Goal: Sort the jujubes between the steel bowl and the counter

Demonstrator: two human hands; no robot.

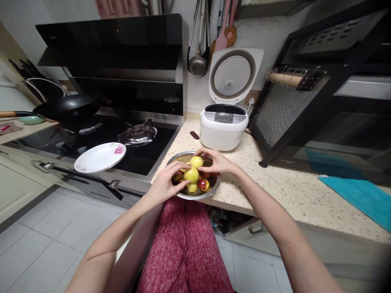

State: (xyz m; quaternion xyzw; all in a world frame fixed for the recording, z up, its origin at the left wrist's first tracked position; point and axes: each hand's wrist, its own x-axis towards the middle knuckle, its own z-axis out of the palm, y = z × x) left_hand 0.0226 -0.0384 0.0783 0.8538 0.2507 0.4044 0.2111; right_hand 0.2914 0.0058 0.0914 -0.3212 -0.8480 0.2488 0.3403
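A metal bowl [214, 188] stands at the counter's front edge, holding several small yellow-green and red fruits. My left hand [166, 183] reaches into it from the left, fingers curled around a yellow-green fruit [191, 175]. From the right comes my right hand [215, 160], its fingers closed on another yellow-green fruit [196, 161] at the top of the pile. A red fruit [203, 184] lies near the bowl's front rim.
A white flowered plate [99, 157] rests on the black stove's front edge. An open white rice cooker [224, 126] stands behind the bowl. A black wok [65, 106] sits at left, a black rack [305, 101] at right, a teal cloth [360, 199] on the speckled counter.
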